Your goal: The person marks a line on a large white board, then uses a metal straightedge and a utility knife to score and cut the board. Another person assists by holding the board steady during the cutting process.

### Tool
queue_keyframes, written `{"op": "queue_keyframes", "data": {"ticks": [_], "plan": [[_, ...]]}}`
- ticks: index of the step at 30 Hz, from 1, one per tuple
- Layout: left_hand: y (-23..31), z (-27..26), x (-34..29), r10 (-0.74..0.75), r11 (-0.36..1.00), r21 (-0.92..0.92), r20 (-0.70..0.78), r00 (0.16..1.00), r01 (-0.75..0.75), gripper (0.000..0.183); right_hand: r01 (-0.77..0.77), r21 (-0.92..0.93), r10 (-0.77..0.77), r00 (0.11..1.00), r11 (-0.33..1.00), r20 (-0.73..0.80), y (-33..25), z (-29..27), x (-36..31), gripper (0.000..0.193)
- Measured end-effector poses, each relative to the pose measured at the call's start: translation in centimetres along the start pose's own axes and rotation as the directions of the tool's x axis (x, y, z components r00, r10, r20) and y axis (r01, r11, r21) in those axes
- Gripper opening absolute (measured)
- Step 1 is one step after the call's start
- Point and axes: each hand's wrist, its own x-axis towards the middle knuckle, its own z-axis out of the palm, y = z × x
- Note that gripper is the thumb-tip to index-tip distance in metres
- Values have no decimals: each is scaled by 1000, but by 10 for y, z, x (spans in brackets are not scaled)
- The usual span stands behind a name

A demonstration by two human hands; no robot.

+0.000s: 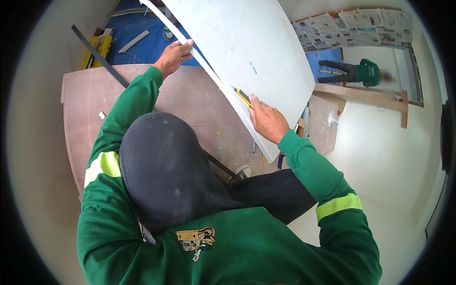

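Note:
A large white board point(261, 42) slants across the upper middle, in front of my dark-trousered legs. Along its left edge runs a narrow white strip point(166, 21); at the top a gap parts the two, narrowing lower down. My left hand point(173, 57) is closed round the strip, fingers curled over its outer side. In my right hand point(270, 121) is a yellow and black utility knife point(244, 97), its tip close to the board's face near the strip. Where the strip joins the board lower down, I cannot tell if it is cut through.
A brownish wooden panel point(118, 102) lies beneath, with a dark metal bar point(97, 54) across it. Blue sheeting point(145, 28), an offcut point(134, 42) and yellow tools point(97, 50) lie beyond. At right, another person point(368, 72) works near a wooden beam point(361, 93).

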Motion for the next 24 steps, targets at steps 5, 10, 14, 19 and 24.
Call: {"op": "queue_keyframes", "data": {"ticks": [5, 10, 14, 19, 24], "plan": [[-1, 5, 7, 36, 995, -90, 28, 999, -33, 54, 122, 21, -117, 982, 992, -150, -26, -27, 54, 38], [0, 18, 7, 75, 997, -37, -1, 997, -75, 84, 69, -92, -76, 995, 993, -71, -33, -26, 85, 28], [-2, 36, 2, 133, 988, 82, 21, 991, -134, 96, 72, -104, -75, 997, 992, -27, -18, -14, 73, 29], [-9, 45, 0, 179, 967, 195, -68, 981, -163, 93, 20, -89, -14, 998, 996, 67, -6, -4, 60, 37], [-21, 30, 24, 274, 933, 270, -106, 956, -237, 84, 74, -101, -66, 995, 992, 77, 12, 5, 39, 39]]}}
